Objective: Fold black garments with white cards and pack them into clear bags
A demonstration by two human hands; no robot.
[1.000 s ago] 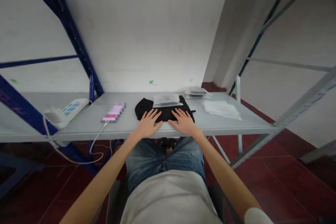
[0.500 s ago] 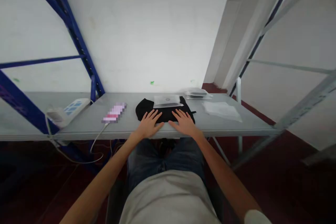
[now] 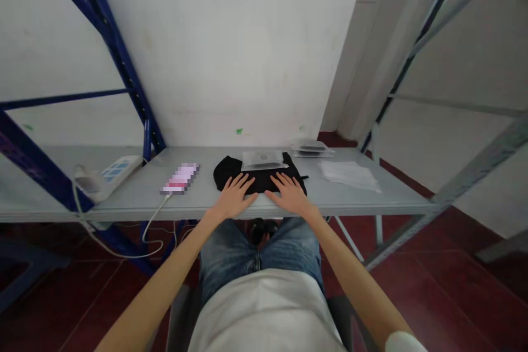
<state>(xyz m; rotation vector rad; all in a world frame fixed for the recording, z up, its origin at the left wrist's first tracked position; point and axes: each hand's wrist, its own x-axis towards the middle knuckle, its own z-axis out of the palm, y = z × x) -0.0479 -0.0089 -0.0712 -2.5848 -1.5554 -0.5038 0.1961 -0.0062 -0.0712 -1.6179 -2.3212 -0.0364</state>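
Observation:
Both my hands rest at the near edge of a grey table, palms down. My left hand (image 3: 236,197) lies flat with its fingers spread, its fingertips on a black cloth item (image 3: 264,180) whose exact kind I cannot make out. My right hand (image 3: 287,192) lies the same way, fingers apart, on the right part of that black cloth. Neither hand grips anything. On the far part of the cloth, beyond my fingertips, sits a flat packet in clear, whitish plastic (image 3: 263,160) with a small round mark on it.
Left on the grey table (image 3: 214,206) lie a blurred-out phone (image 3: 180,178) with a white cable and a white power strip (image 3: 117,170). Right are a small stack of plastic packets (image 3: 311,148) and a flat whitish plastic sheet (image 3: 350,175). Blue posts (image 3: 119,55) rise at left.
My hands stay in the same place on the black cloth, and the packet has not moved. The picture's brightness differs: the wall looks darker and the floor lighter.

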